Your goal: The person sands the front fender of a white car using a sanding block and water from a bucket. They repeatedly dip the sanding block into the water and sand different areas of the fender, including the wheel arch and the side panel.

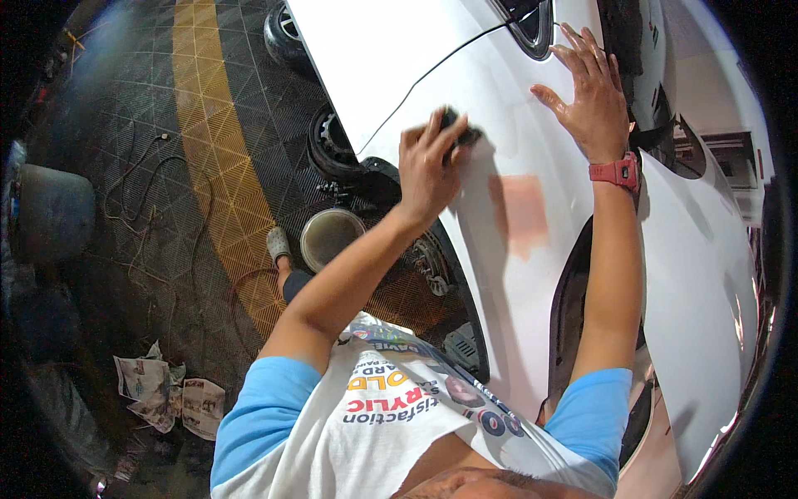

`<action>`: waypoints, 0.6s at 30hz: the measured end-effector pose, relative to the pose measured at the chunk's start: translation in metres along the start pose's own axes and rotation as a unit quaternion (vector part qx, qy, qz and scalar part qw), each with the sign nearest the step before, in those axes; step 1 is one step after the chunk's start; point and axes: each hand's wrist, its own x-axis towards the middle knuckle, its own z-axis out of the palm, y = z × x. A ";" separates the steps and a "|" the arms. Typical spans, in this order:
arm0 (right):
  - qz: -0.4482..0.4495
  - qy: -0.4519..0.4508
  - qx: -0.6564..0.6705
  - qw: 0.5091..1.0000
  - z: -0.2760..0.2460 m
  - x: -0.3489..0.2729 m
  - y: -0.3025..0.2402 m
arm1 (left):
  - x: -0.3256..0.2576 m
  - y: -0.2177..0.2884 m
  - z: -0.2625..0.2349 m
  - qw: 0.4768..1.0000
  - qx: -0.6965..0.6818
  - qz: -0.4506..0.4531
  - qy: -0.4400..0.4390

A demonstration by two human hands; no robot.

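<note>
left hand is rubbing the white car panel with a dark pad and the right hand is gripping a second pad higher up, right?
Not quite. In the head view the right hand holds nothing: it lies flat and open, fingers spread, on the white car panel. The rest stands: the left hand presses a dark pad against that panel.

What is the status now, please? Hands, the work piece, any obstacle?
Left hand grip shut on small dark sanding block, pressed on white car body panel. Right hand flat, open on panel. Nothing between them.
</note>
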 end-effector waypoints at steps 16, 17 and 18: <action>-0.006 0.012 0.012 1.000 -0.001 -0.001 -0.004 | 0.058 -0.013 -0.005 0.993 0.074 -0.039 0.084; -0.001 0.010 0.008 1.000 0.000 -0.001 -0.004 | 0.071 -0.003 -0.008 0.987 0.078 -0.103 0.099; -0.001 0.013 0.005 1.000 0.000 0.003 -0.004 | 0.069 -0.002 -0.007 0.986 0.082 -0.104 0.097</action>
